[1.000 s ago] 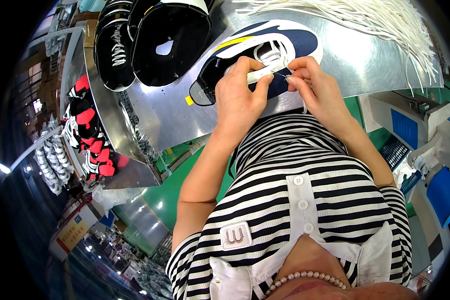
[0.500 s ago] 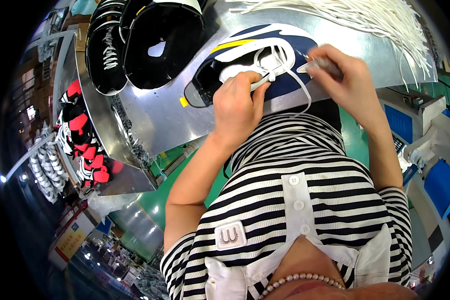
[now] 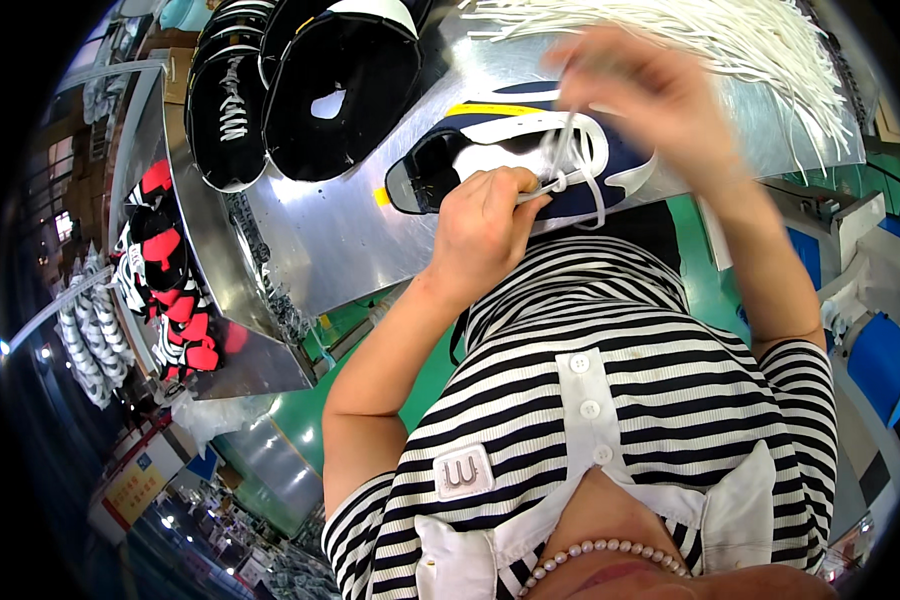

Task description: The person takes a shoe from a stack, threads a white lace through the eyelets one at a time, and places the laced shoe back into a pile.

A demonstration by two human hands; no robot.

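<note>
Lying on its side at the near edge of your metal table (image 3: 350, 240), the navy and white shoe (image 3: 510, 150) has a white lace (image 3: 570, 150) threaded through it. Your left hand (image 3: 485, 225) is clenched on the shoe's side, pinching the lace. Your right hand (image 3: 650, 95) is raised and blurred above the shoe, apparently pulling the lace; its fingers cannot be made out. A heap of white laces (image 3: 730, 40) lies beyond, with black shoes (image 3: 300, 90) to the left.

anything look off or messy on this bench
Nothing looks damaged or spilled. The loose white laces fan untidily across the metal table, and the right hand is motion-blurred above the navy and white shoe that the left hand steadies.
</note>
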